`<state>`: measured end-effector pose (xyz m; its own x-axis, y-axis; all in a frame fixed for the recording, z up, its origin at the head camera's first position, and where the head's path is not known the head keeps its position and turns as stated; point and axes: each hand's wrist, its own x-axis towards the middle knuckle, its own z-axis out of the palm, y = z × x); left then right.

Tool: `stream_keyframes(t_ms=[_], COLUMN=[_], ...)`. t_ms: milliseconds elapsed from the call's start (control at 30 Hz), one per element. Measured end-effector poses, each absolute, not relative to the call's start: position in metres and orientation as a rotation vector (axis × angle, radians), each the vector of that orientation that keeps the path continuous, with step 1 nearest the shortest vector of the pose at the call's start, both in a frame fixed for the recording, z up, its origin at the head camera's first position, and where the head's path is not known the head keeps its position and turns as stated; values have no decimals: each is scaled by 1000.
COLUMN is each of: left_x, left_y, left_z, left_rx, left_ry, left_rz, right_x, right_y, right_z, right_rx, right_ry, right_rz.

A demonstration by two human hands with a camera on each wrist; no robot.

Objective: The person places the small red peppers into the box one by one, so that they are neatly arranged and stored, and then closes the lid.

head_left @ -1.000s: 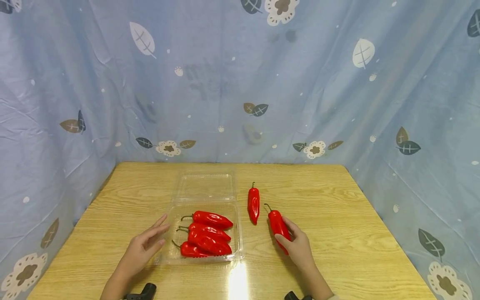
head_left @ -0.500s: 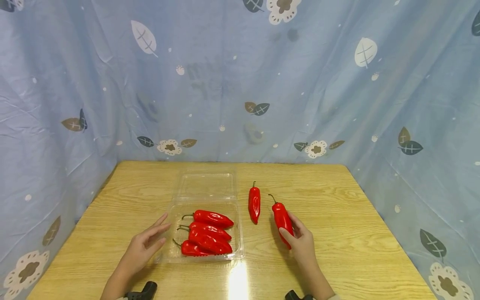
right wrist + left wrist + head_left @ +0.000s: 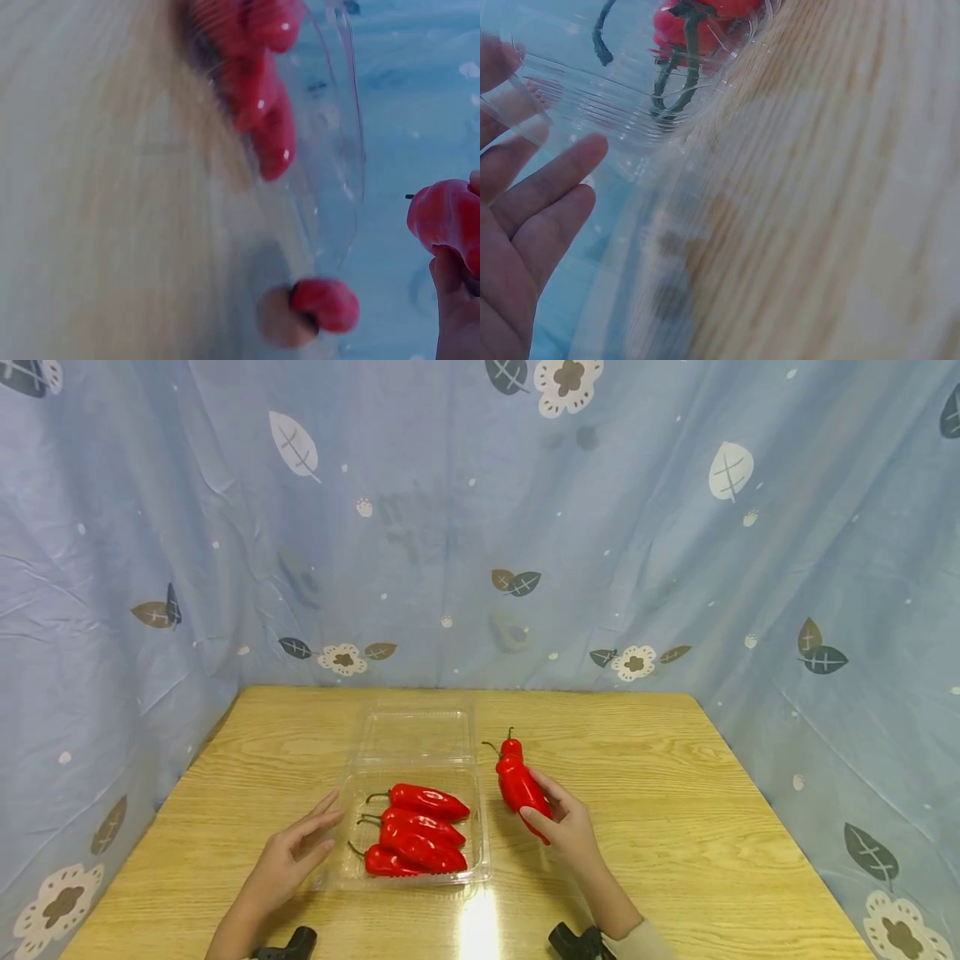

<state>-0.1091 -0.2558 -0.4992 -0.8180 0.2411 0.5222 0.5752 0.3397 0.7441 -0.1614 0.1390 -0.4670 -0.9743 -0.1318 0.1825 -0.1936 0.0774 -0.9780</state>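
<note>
A long red pepper (image 3: pixel 522 789) is held up off the table, gripped between the thumb and fingers of my right hand (image 3: pixel 573 831); the right wrist view shows the same pepper (image 3: pixel 446 214) at its right edge. Behind it, partly hidden, lies another red pepper (image 3: pixel 512 747) on the table. To their left a clear plastic clamshell box (image 3: pixel 360 781) holds several red peppers (image 3: pixel 420 843) with green stems toward the left. At the box's left side rests my left hand (image 3: pixel 285 864), its fingers spread and relaxed beside the clear wall (image 3: pixel 607 97); whether they touch it I cannot tell.
The box's clear lid (image 3: pixel 412 735) lies folded back flat toward the far side. Under everything is a wood-grain table (image 3: pixel 675 827). A blue patterned curtain (image 3: pixel 450 527) surrounds its back and sides.
My right hand has lifted the pepper off the table and carried it left, in front of the loose pepper. The left hand and the box keep their places.
</note>
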Motion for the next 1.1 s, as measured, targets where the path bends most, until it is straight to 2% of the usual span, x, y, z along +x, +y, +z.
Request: stream_keyframes(t_ms=[367, 933, 1100], left_x=[-110, -109, -109], left_y=[-254, -251, -254], left_z=[-495, -500, -498], left_rx=[-717, -681, -668], left_ry=[-2303, -2329, -2349], left_rz=[-1445, -1443, -1432], right_x=[-176, -204, -202], right_y=[112, 71, 59], right_z=[-452, -441, -434], right_rx=[524, 1004, 1162], right_ry=[-2307, -2386, -2417], right_rz=[2119, 2141, 2128])
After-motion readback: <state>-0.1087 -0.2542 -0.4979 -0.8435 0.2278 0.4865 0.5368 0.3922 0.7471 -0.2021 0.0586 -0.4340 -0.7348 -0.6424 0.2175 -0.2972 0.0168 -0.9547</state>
